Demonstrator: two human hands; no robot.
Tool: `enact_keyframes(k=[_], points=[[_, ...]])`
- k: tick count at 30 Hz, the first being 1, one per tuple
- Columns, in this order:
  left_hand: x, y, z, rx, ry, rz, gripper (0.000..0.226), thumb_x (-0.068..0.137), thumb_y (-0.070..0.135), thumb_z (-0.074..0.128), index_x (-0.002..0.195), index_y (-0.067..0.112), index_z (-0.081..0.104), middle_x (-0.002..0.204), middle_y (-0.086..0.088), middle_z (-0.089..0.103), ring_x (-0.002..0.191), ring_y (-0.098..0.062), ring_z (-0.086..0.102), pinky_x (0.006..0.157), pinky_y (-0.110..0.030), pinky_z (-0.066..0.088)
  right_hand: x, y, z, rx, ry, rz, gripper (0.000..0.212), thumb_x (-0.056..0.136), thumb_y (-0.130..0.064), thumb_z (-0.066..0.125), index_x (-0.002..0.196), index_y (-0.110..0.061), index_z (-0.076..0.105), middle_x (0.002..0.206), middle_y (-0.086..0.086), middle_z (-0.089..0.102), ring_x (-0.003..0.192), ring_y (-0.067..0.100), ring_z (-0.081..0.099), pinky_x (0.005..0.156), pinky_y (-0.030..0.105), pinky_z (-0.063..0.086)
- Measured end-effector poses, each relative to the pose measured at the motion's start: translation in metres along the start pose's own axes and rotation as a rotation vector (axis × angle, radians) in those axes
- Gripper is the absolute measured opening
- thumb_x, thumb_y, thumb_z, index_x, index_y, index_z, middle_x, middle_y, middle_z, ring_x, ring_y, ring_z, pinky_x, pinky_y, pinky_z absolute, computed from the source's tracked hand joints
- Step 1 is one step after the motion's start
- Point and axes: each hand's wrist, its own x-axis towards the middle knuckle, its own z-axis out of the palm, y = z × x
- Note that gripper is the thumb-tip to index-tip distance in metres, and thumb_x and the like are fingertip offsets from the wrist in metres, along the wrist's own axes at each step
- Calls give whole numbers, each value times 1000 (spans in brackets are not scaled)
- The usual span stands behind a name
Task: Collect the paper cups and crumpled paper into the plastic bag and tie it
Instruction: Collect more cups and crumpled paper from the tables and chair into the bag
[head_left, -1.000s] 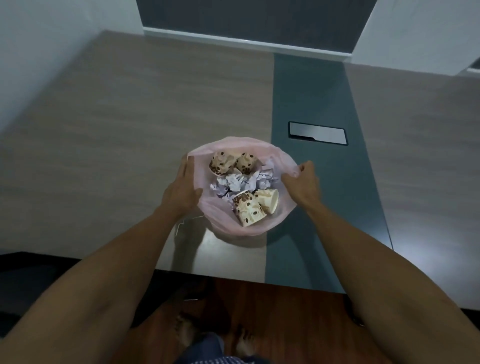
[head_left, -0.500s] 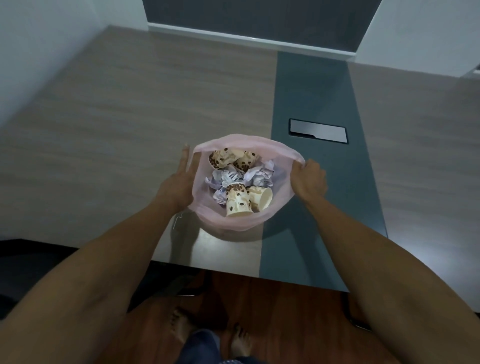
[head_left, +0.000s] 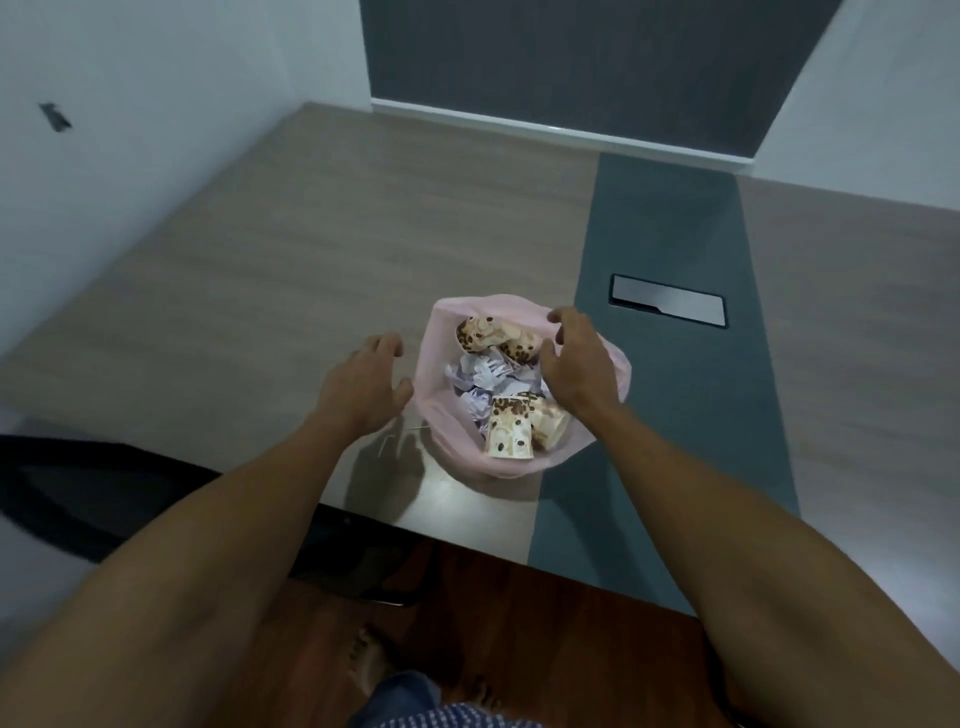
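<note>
- While the pink plastic bag sat open on the counter, paper cups and crumpled paper lay inside.
- Left hand hovered beside it, grip wide.
- Right hand hung over the mouth, fingers loosely spread, holding nothing.

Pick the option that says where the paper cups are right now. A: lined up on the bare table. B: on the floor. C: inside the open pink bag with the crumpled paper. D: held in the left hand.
C: the paper cups lie with the crumpled paper inside the open pink bag, not in either hand.
</note>
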Motion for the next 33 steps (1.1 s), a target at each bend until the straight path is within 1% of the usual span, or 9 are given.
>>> enact_keyframes(k=[7, 11, 15, 18, 20, 23, 26, 29, 33], points=[[-65, -61, -35, 39, 8, -256, 56, 99, 37, 52, 149, 17, 38, 145, -11, 51, 129, -33, 50, 101, -46, 46, -23, -54, 57, 47, -183, -149, 23, 96, -17, 53, 118, -13, 60, 116, 10, 67, 101, 30, 63, 87, 40, 51], [-108, -106, -53, 67, 27, -363, 60, 100, 39, 49, 154, 17, 34, 144, -12, 54, 127, -33, 53, 100, -46, 48, -52, -85, 92, 55, -362, -137, 28, 93, -20, 52, 119, -16, 61, 115, 11, 66, 101, 31, 62, 85, 44, 52], [-146, -141, -67, 115, 59, -454, 56, 100, 39, 47, 152, 19, 39, 142, -11, 56, 125, -33, 56, 97, -46, 50, -86, -109, 120, 35, -550, -176, 39, 90, -16, 56, 129, -17, 59, 113, 9, 69, 103, 28, 64, 89, 40, 52], [-171, -166, -71, 137, 123, -473, 49, 98, 35, 48, 143, 15, 51, 129, -14, 64, 113, -34, 62, 90, -46, 54, -107, -121, 137, -65, -808, -208, 57, 88, -13, 58, 144, -19, 49, 128, 9, 62, 117, 27, 61, 99, 38, 48], [-186, -183, -73, 175, 184, -455, 37, 95, 32, 49, 123, 12, 63, 113, -13, 70, 100, -34, 65, 80, -43, 54, -124, -127, 145, -186, -971, -244, 66, 89, -14, 62, 151, -20, 41, 138, 11, 56, 126, 29, 56, 103, 38, 47], [-208, -205, -74, 223, 218, -427, 24, 92, 30, 50, 94, 10, 65, 96, -13, 68, 85, -34, 62, 72, -41, 50, -151, -134, 155, -296, -1107, -258, 72, 83, -13, 65, 152, -18, 41, 139, 14, 53, 127, 32, 53, 101, 40, 48], [-225, -219, -67, 166, 261, -438, 33, 95, 33, 51, 100, 6, 69, 114, -15, 65, 102, -34, 59, 85, -45, 51, -175, -139, 168, -312, -1094, -278, 53, 83, -11, 61, 136, -15, 57, 126, 14, 60, 115, 33, 59, 88, 37, 50], [-236, -221, -59, 24, 309, -491, 42, 99, 39, 51, 111, 3, 69, 151, -19, 42, 136, -34, 39, 104, -48, 45, -194, -145, 180, -295, -982, -221, 29, 89, -7, 55, 115, -8, 67, 109, 18, 64, 101, 37, 62, 73, 31, 40], [-244, -219, -58, -116, 328, -632, 49, 97, 51, 48, 126, 13, 60, 165, -14, 14, 148, -33, 21, 107, -52, 41, -203, -155, 180, -343, -897, -146, 19, 92, -10, 59, 109, -4, 67, 102, 16, 64, 93, 36, 65, 69, 31, 42]])
